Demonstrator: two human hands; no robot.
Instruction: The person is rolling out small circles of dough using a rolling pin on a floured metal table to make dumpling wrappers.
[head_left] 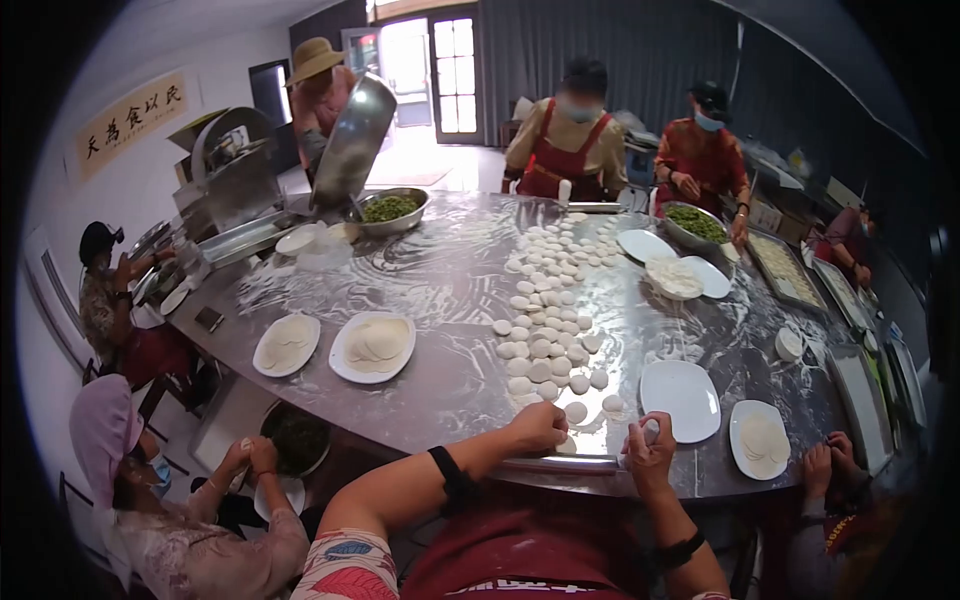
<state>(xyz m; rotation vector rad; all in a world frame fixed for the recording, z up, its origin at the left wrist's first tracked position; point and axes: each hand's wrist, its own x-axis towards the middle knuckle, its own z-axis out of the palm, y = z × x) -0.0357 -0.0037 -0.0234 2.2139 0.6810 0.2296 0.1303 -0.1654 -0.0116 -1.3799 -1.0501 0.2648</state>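
Note:
My left hand point(540, 428) is closed with its fingers curled down at the table's near edge. Whatever it may hold is hidden. A pale dough disc point(567, 444) lies just beside its fingertips. My right hand point(650, 452) is wrapped round a white rolling pin point(652, 431), whose end sticks up out of the fist. Between and below the hands, a shiny metal strip point(560, 463) runs along the table edge. Single dough discs point(576, 411) lie just beyond my hands, and a long band of flattened dough pieces point(541, 348) stretches away across the floured table.
An empty white plate point(680, 402) stands right of my right hand, beside a plate of wrappers point(762, 447). Two more wrapper plates point(374, 348) are at left. Bowls of green filling point(392, 209) stand farther off. Co-workers surround the table; one tilts a large metal bowl point(355, 140).

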